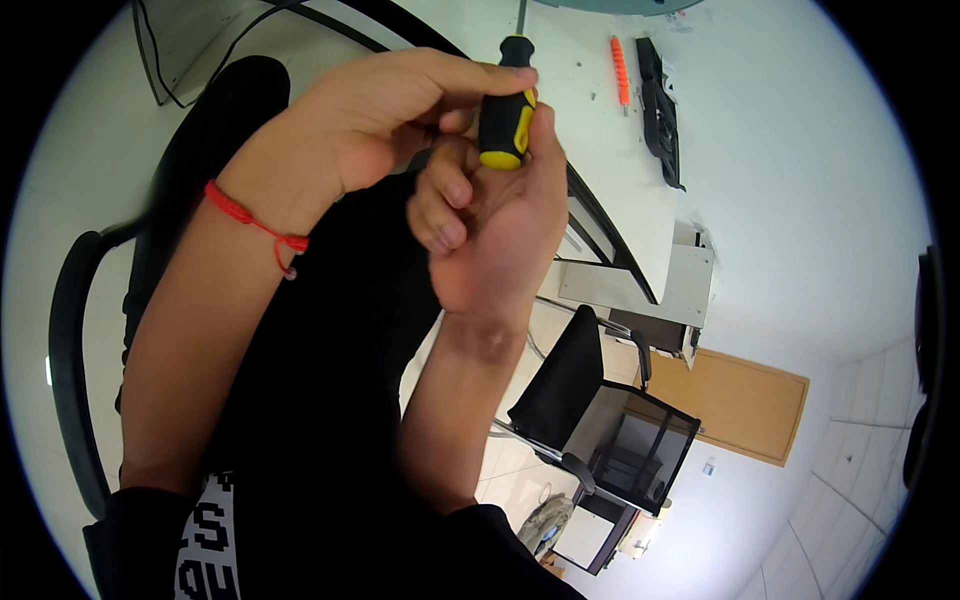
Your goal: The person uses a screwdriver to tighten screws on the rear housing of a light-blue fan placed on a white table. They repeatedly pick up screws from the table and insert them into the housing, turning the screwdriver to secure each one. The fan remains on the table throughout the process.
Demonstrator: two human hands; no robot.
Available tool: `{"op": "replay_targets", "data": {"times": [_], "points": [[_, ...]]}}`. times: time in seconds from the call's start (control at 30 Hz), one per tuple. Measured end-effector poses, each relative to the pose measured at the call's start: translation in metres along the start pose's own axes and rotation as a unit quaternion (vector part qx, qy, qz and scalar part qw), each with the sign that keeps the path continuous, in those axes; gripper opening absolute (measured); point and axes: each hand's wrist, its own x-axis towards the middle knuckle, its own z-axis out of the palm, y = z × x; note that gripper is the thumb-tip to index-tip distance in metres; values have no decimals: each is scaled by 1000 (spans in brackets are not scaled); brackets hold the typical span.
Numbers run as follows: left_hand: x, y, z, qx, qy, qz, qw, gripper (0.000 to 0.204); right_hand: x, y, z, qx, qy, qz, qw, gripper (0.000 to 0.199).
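A screwdriver (505,110) with a black and yellow handle points away from me toward the white table (600,150), its metal shaft running up out of view. My right hand (490,220) wraps around the handle from below. My left hand (390,120), with a red string bracelet (255,225) on the wrist, reaches across and pinches the top of the handle with thumb and fingers. Both hands are raised close to the camera in front of my black shirt.
An orange-handled tool (620,70) and a black part (660,110) lie on the white table. A black office chair (590,420) stands on the tiled floor near a wooden door (745,405). My own chair's armrest (75,350) curves at left.
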Motion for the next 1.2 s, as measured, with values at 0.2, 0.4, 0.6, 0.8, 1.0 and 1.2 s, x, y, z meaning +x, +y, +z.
{"op": "replay_targets", "data": {"times": [0.2, 0.4, 0.6, 0.8, 1.0, 1.2], "points": [[4, -10, -11, 148, -4, 79, 986, 46, 3, 7, -2, -9, 45, -3, 999, 53], [-42, -2, -65, 282, -106, -144, 943, 42, 7, 0, -4, 76, 15, 26, 997, 52], [-62, -134, -111, 759, -106, -254, 590, 20, 8, -4, -3, 213, -79, 49, 973, 51], [-61, -165, -110, 743, -180, -258, 591, 17, 0, -8, 11, 186, 30, 6, 982, 52], [-71, -189, -105, 774, -166, -204, 575, 18, 8, 3, 39, -35, 197, -48, 979, 46], [-67, -240, -115, 689, -186, -56, 698, 11, -5, 11, 2, 170, 162, -99, 967, 49]]}}
